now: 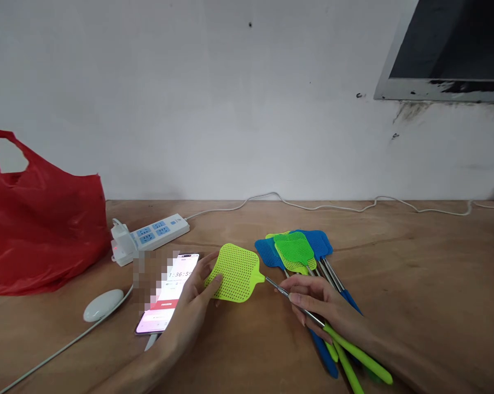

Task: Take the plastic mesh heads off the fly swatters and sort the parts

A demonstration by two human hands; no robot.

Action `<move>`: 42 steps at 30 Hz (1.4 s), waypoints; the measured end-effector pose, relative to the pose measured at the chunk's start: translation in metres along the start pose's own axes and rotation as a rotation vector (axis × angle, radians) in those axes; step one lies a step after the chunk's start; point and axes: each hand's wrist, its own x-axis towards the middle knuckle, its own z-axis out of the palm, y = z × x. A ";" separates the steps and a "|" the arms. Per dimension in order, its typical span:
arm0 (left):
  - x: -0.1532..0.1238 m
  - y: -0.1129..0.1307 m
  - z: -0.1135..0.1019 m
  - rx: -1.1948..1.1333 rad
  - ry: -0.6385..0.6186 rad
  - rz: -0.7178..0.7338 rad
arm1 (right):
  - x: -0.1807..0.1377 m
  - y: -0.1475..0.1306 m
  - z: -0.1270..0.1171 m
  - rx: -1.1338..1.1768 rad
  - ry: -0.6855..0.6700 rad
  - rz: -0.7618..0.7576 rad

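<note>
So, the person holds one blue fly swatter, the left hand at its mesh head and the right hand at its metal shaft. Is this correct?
Not quite: the head view shows that the fly swatter being held is yellow-green, not blue. The rest is right: the left hand is at its mesh head and the right hand at its metal shaft.

Bag (45,235) left, power strip (164,234) behind phone (176,290), swatter pile (295,249) right, its handles (324,353) apparently one over another

I see a wooden tabletop (427,284); on it rest a red bag (45,230), power strip (167,236), phone (180,276), white oval object (103,305), cord (332,207); piled flyswatters (294,249) too.
</note>
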 end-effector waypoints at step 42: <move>-0.004 -0.003 -0.001 0.163 -0.208 0.066 | -0.002 0.005 0.001 -0.051 -0.111 0.154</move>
